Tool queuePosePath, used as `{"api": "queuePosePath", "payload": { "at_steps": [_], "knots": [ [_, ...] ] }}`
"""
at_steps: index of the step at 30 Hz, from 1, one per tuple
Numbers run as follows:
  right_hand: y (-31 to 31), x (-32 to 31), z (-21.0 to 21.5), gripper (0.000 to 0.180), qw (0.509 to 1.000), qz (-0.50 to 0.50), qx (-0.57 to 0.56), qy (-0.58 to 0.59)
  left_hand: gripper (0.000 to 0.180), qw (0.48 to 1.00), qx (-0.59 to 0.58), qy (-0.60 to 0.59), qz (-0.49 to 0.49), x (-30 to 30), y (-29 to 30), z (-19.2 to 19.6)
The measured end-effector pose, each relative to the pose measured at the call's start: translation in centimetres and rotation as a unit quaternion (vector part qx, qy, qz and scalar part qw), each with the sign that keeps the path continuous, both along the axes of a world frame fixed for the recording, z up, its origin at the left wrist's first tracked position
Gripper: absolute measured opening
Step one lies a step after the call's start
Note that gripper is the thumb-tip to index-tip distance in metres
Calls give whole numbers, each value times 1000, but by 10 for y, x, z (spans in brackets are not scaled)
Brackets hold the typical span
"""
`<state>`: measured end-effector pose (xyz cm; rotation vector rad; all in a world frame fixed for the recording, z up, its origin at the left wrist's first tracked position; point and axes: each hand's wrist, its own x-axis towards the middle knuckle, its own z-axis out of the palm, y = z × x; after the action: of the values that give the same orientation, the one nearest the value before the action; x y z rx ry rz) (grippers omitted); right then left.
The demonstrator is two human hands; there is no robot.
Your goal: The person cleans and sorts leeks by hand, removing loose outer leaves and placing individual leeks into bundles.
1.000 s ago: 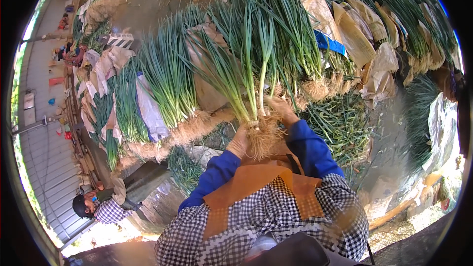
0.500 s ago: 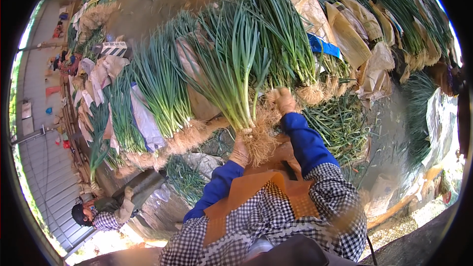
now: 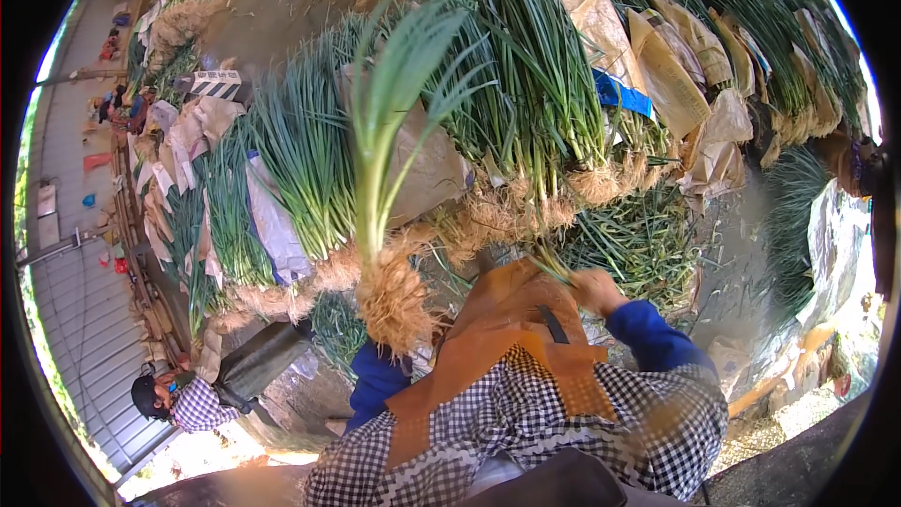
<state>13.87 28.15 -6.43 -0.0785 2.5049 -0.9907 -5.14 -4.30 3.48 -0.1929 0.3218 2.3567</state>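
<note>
My left hand is hidden behind the root ball of a bunch of green onions (image 3: 375, 197). That bunch stands raised over my left sleeve, roots down and leaves up, blurred at the tips. Beside my apron on the right, my right hand (image 3: 596, 292) is closed on a few thin green onion leaves (image 3: 552, 263), which point up and left. More green onions (image 3: 535, 84) lie in a long row in front of me, roots toward me. A brown paper sheet (image 3: 427, 169) rests between the bunches.
Loose green trimmings (image 3: 638, 244) are heaped right of the row. Paper sacks (image 3: 671, 75) lie among the bunches farther right, and a white plastic sheet (image 3: 277, 221) lies to the left. A co-worker in a checked top (image 3: 202, 406) is at the lower left.
My left hand has brought the bunch left and closer to me. My right hand has drawn back from the row toward my right side and now holds a few leaves.
</note>
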Motion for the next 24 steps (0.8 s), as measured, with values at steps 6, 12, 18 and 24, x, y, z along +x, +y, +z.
{"api": "queuePosePath", "payload": {
  "at_steps": [6,12,18,24],
  "knots": [
    [52,63,-86,22,952,-127,211,-182,41,975,-220,-21,31,14,9,-21],
    [-3,-179,-109,40,932,-311,130,-137,44,942,-252,-214,51,43,47,-81],
    [2,-167,-103,49,894,-311,-252,-201,42,926,-348,-136,-54,56,25,-87],
    [-59,-97,-19,48,778,-197,-563,-197,26,947,-222,-203,-111,96,68,-86]
  ]
}}
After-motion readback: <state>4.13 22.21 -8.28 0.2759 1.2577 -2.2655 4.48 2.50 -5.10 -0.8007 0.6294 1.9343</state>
